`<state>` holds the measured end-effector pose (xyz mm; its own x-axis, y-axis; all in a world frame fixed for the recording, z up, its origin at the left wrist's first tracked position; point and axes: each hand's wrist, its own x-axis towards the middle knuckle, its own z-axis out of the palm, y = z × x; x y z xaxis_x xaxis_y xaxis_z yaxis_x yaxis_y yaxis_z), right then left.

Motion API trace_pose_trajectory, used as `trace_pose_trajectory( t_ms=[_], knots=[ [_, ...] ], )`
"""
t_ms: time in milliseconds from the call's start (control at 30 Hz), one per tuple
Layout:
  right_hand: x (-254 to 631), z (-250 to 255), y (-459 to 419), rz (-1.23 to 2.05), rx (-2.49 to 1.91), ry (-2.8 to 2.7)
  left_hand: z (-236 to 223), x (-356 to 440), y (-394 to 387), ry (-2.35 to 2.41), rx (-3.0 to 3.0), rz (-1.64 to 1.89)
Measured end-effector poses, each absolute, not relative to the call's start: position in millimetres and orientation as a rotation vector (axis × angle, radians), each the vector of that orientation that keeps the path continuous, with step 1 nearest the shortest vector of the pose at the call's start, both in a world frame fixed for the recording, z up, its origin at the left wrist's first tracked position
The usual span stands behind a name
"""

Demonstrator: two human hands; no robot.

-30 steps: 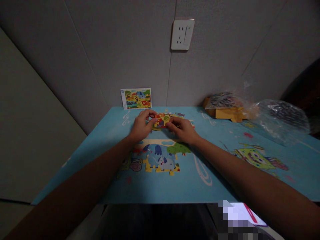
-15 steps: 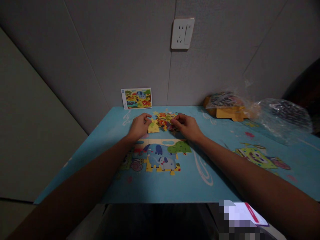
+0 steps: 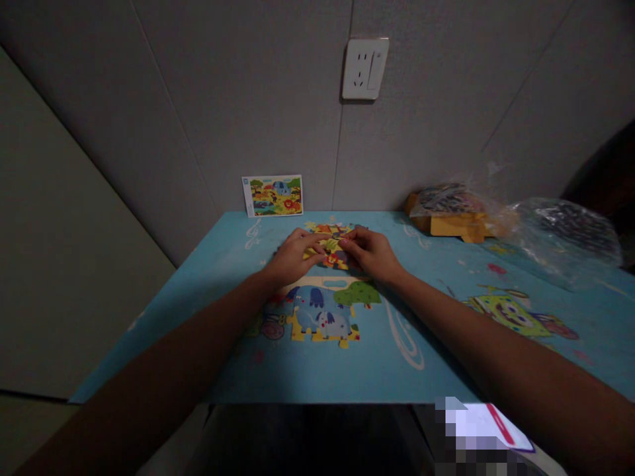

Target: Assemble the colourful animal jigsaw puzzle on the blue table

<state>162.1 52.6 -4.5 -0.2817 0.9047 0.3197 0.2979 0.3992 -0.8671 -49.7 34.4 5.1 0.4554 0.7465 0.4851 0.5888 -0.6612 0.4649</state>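
A loose pile of puzzle pieces (image 3: 330, 259) in yellow, orange and red lies toward the back of the blue table. My left hand (image 3: 294, 256) reaches over the pile's left side, its fingers stretched out and apart on the pieces. At the right side of the pile, my right hand (image 3: 371, 252) has thumb and fingers pinched together on a puzzle piece, mostly hidden by the fingertips. Nearer to me lies a joined puzzle section (image 3: 322, 314) with blue elephants and a green bush; my left forearm overlaps its left end.
A picture card (image 3: 276, 197) of the animal scene leans on the wall at the back left. To the right stand a yellow box (image 3: 456, 225) and a clear plastic bag (image 3: 560, 231). A lit phone screen (image 3: 496, 423) shows below the table's front edge.
My left hand has moved right, over the pile, and its fingers have stretched out. The yellow piece near it is now covered. My right hand stays almost in place.
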Motion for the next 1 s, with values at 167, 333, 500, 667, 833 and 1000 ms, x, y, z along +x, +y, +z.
trace_pose_trajectory(
  t_ms=[167, 333, 500, 667, 833, 1000],
  knots=[
    [161.3, -2.7, 48.4, 0.959, -1.023, -1.821, 5.9, -52.4, 35.3, 1.209, 2.455, 0.970],
    [161.7, -1.1, 48.5, 0.920, -1.044, -1.864, 4.6, -52.2, 37.2, 1.232, 2.444, 1.022],
    [163.9, -4.4, 54.9, 0.783, -1.065, -1.921, 3.9, -52.0, 37.7, 1.291, 2.410, 1.037],
    [163.7, -3.1, 55.1, 0.849, -1.067, -1.900, 3.9, -51.8, 37.6, 1.281, 2.403, 1.031],
    [169.4, 7.9, 52.7, 0.974, -1.094, -1.900, 2.6, -51.7, 37.4, 1.192, 2.432, 1.062],
    [184.2, 19.9, 53.9, 1.181, -1.085, -2.105, 2.4, -49.8, 32.6, 1.032, 2.526, 0.993]
  ],
)
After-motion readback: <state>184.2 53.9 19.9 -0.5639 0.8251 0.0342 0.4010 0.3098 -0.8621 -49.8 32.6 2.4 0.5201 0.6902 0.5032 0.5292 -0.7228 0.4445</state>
